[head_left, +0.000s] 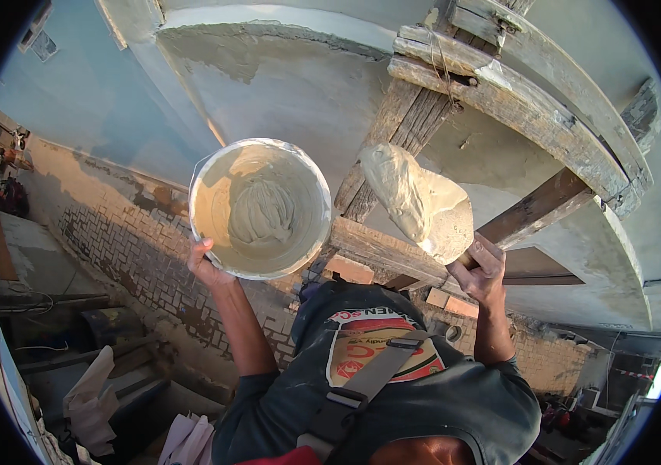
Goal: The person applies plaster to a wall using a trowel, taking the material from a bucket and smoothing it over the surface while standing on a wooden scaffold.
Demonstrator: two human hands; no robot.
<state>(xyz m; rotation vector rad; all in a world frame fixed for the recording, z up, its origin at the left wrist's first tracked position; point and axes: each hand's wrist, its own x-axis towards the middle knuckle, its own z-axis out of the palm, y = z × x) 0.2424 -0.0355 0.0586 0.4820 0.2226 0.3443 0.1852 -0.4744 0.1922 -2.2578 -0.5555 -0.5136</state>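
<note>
My left hand (208, 263) grips the side of a white plastic bucket (319, 174) by its lower left edge, thumb near the rim. The bucket is tilted so its inside shows, with wet grey mortar (262, 211) at the bottom and smears up the walls. My right hand (482, 270) is closed round the handle of a trowel (454, 225), mostly hidden by the fingers. A thick lump of mortar (394, 182) lies on the trowel's blade, held up to the right of the bucket and apart from it.
Weathered wooden scaffold beams (512, 101), tied with wire, cross the upper right. A partly plastered wall (284, 85) stands ahead. Far below at left is brick paving (121, 240). Bricks (348, 269) lie near a plank, and boards (75, 306) are at lower left.
</note>
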